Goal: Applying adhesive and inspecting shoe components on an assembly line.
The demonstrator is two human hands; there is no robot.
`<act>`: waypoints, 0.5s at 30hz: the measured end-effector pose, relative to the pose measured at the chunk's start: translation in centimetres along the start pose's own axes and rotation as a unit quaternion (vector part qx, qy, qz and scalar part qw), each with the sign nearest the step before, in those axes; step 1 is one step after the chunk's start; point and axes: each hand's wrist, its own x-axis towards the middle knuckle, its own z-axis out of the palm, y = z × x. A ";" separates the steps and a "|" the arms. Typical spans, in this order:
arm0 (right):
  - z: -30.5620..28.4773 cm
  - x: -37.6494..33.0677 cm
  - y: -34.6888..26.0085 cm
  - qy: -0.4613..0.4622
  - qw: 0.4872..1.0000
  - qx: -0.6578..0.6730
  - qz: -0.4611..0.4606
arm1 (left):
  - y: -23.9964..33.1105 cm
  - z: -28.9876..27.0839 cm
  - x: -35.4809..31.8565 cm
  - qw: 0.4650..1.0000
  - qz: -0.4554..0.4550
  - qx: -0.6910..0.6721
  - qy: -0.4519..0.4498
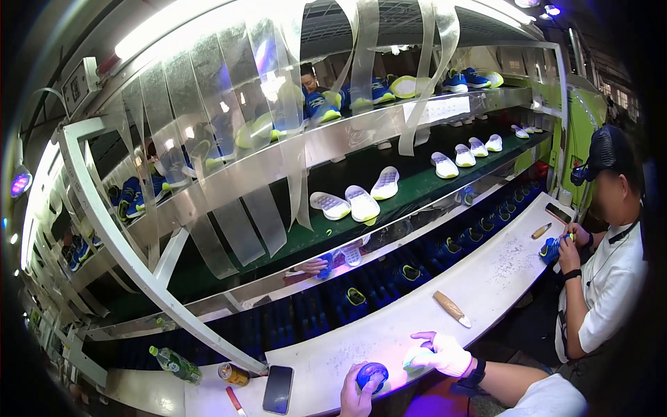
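Head view shows the left hand (pixel 359 395) wrapped around a blue shoe (pixel 372 376) at the near edge of the white workbench (pixel 486 278). Gloved right hand (pixel 445 353) pinches a pale sole piece (pixel 417 359) just beside it. The shoe looks light and bendy, best held around its middle.

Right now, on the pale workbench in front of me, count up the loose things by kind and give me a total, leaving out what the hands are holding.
Wooden-handled brushes: 2, the second farther along
Dark flat phones: 2, the second at the far end
Green-capped clear plastic bottle: 1
Yellow metal can lying on its side: 1
Red-handled tool: 1
Total: 7
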 end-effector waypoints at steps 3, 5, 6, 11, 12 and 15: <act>3.0 -0.7 2.1 0.187 0.943 0.253 0.106 | -2.9 -2.2 0.5 0.947 0.189 0.260 0.002; 3.4 -1.8 2.0 0.168 0.939 0.270 0.132 | -3.1 -2.0 0.8 0.951 0.189 0.243 -0.024; 3.0 -1.4 0.5 0.136 0.946 0.258 0.141 | -2.4 -1.7 0.6 0.946 0.188 0.264 -0.025; 4.4 -0.6 -1.8 -0.013 0.954 0.300 0.013 | -2.2 -1.9 0.6 0.935 0.259 0.243 -0.012; 4.9 -0.5 -1.9 -0.047 0.937 0.338 0.069 | -1.6 -2.3 0.4 0.923 0.253 0.287 -0.025; 6.9 -0.8 -1.6 -0.027 0.897 0.431 0.096 | -0.5 -2.7 -0.2 0.926 0.228 0.296 -0.051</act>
